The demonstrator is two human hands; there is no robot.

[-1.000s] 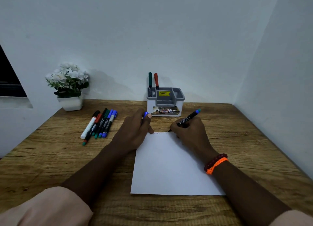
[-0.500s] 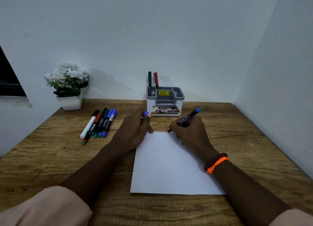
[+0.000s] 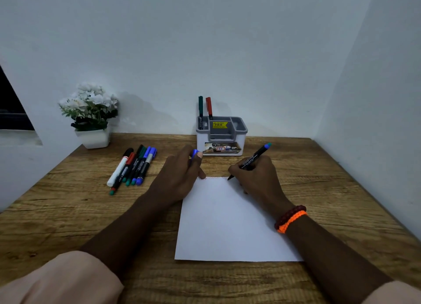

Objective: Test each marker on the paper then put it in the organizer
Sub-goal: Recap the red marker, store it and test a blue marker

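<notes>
Wooden desk (image 3: 68, 212), marker (image 3: 250, 161) between right fingers (image 3: 237, 168), tip on paper (image 3: 223, 224)

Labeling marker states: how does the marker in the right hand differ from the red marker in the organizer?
The marker in the right hand is uncapped, its tip at the paper's top edge; the red marker is capped. The held one slants; the red one stands upright in the organizer's left slot. The held end is blue, the other's cap red. Both have dark barrels.
</notes>
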